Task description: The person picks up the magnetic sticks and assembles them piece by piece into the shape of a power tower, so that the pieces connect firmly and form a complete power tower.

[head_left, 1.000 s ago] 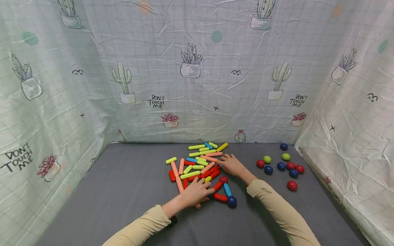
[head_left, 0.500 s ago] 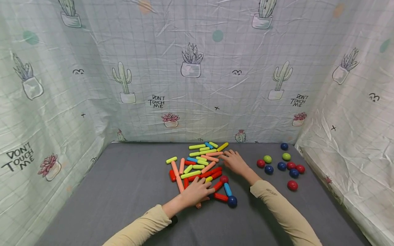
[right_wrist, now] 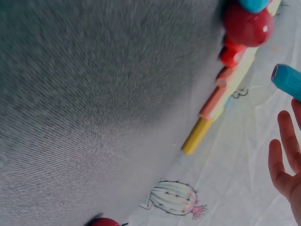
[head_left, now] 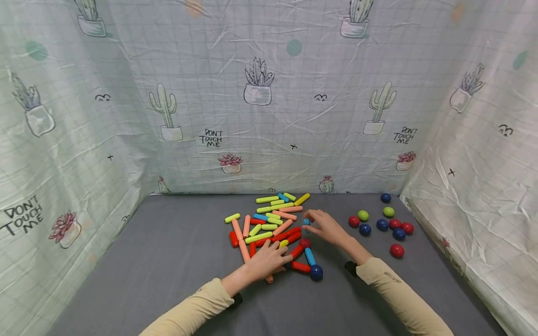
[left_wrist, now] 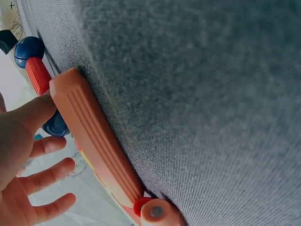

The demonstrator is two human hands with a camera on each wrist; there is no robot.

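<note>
My left hand (head_left: 265,261) pinches a dark blue ball (left_wrist: 55,125) between thumb and forefinger, the other fingers spread. This ball is one corner of a flat triangle, whose other corners are a red ball (head_left: 305,243) and a dark blue ball (head_left: 316,272). Two red rods (head_left: 300,267) and a light blue rod (head_left: 310,256) form its sides. Above the table, right of the rod pile, my right hand (head_left: 328,228) holds a short light blue rod (right_wrist: 288,81) at the fingertips. Its thumb is out of sight in the right wrist view.
Loose rods in orange, green (head_left: 259,237), red and yellow lie behind and left of the triangle. Several red, blue and green balls (head_left: 397,250) are scattered at the right. A patterned curtain (head_left: 260,140) closes off the table's back and sides.
My right hand has drawn back from the rod pile, towards me, and now has the short light blue rod in its fingers. My left hand has stayed by the triangle.
</note>
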